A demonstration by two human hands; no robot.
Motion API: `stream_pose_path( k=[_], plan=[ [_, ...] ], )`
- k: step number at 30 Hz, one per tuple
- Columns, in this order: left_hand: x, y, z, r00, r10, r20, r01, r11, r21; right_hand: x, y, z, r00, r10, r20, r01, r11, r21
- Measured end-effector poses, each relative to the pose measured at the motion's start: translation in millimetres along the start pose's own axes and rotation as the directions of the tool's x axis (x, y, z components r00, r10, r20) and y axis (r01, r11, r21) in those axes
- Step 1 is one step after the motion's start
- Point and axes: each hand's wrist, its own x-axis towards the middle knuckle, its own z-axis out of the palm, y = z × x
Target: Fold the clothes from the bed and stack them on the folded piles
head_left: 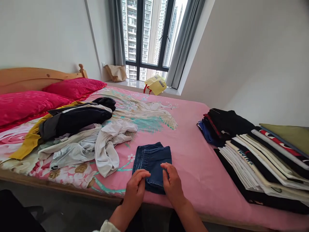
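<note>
Folded dark blue denim with a gathered waistband lies on the pink bedsheet near the bed's front edge. Over its lower left corner is my left hand, fingers curved and apart from the thumb, holding nothing. My right hand is at the lower right side of the denim, its fingers bent and parted from the thumb, also empty. The palms face each other with a gap between them. Whether either hand touches the cloth cannot be made out.
A loose heap of clothes lies on the left, with a white garment nearest the denim. Stacks of folded clothes stand on the right. Red pillows rest by the headboard. A yellow bag is near the window.
</note>
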Motion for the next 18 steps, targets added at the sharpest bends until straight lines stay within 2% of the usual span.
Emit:
stream_pose_path(
  k=[1,3,4,6,9,10,12,13,14,15,17,18],
  plan=[
    [22.1,4.0,8.5,0.99,0.1,0.102,-0.105,0.994,0.045,-5.8,1.7,2.3,0.999,-0.032,0.03,0.034,0.998,-0.055],
    [60.1,1.7,26.2,0.927,0.191,0.323,-0.264,0.944,0.2,-20.1,7.6,10.3,0.99,-0.039,0.134,0.061,0.985,-0.164],
    [74.4,-4.3,34.2,0.896,0.173,0.409,-0.313,0.9,0.304,-28.7,12.3,14.5,0.981,-0.013,0.196,0.054,0.977,-0.206],
    [92.3,-22.7,46.6,0.861,0.066,0.504,-0.351,0.794,0.496,-47.7,24.7,20.2,0.956,0.053,0.289,0.02,0.97,-0.243],
    [100.1,-52.2,55.9,0.841,-0.057,0.537,-0.356,0.69,0.631,-74.3,46.4,22.1,0.949,0.075,0.308,-0.022,0.985,-0.169],
    [100.7,-59.8,57.4,0.839,-0.065,0.539,-0.362,0.672,0.645,-80.0,53.1,22.0,0.962,0.08,0.259,-0.051,0.992,-0.12],
    [101.9,-70.5,59.4,0.844,-0.065,0.533,-0.373,0.643,0.669,-82.7,64.4,22.1,0.982,0.171,0.08,-0.172,0.985,0.013],
    [103.0,-74.0,60.2,0.847,-0.064,0.528,-0.377,0.628,0.681,-79.4,68.9,22.0,0.964,0.264,-0.011,-0.261,0.959,0.108],
    [104.4,-76.7,60.8,0.85,-0.063,0.523,-0.381,0.614,0.692,-73.3,72.4,21.6,0.925,0.374,-0.066,-0.353,0.91,0.217],
    [105.7,-79.0,61.2,0.851,-0.061,0.522,-0.386,0.601,0.7,-65.2,74.8,20.7,0.878,0.474,-0.072,-0.428,0.843,0.326],
    [108.1,-83.4,61.1,0.854,-0.066,0.516,-0.389,0.576,0.719,-46.4,75.4,16.9,0.814,0.579,0.051,-0.532,0.708,0.465],
    [109.2,-85.7,60.7,0.854,-0.073,0.516,-0.391,0.564,0.727,-37.4,73.4,14.1,0.791,0.6,0.12,-0.575,0.663,0.479]
  ],
)
